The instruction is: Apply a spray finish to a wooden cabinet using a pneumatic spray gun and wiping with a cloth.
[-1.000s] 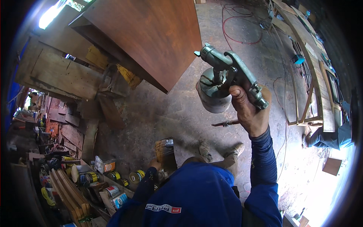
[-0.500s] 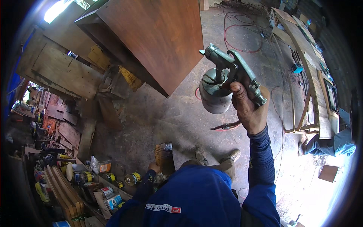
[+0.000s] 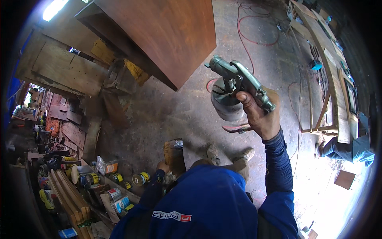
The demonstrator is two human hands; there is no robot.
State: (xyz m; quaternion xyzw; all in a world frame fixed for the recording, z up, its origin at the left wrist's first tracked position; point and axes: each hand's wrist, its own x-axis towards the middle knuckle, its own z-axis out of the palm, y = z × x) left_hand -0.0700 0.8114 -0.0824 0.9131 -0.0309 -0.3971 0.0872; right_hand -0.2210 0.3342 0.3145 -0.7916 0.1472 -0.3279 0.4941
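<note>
In my right hand [image 3: 262,115] I hold a metal spray gun [image 3: 229,68]. My fingers wrap its handle, and the thumb rests over the near side. Below the gun hangs its round grey cup [image 3: 227,109], and a red-marked hose end [image 3: 237,128] shows beneath my hand. The gun is raised over the floor, apart from the large brown wooden cabinet [image 3: 171,36] ahead on the left. Low on the left, my left hand [image 3: 162,167] is closed at the left edge of a stained brown cardboard piece [image 3: 172,153]. Its fingers are partly hidden.
Paint cans [image 3: 140,179] and wooden strips [image 3: 67,195] crowd the lower left. Weathered boards [image 3: 59,65] stand behind them. A red hose [image 3: 243,38] lies coiled on the floor. Along the right runs a long wooden workbench [image 3: 332,87], with a person's leg [image 3: 338,149] near its end.
My right hand and the spray gun have come slightly nearer and left, the gun shifting away from the cabinet's top. The whole view has tilted a little. My left hand keeps its place at the cardboard.
</note>
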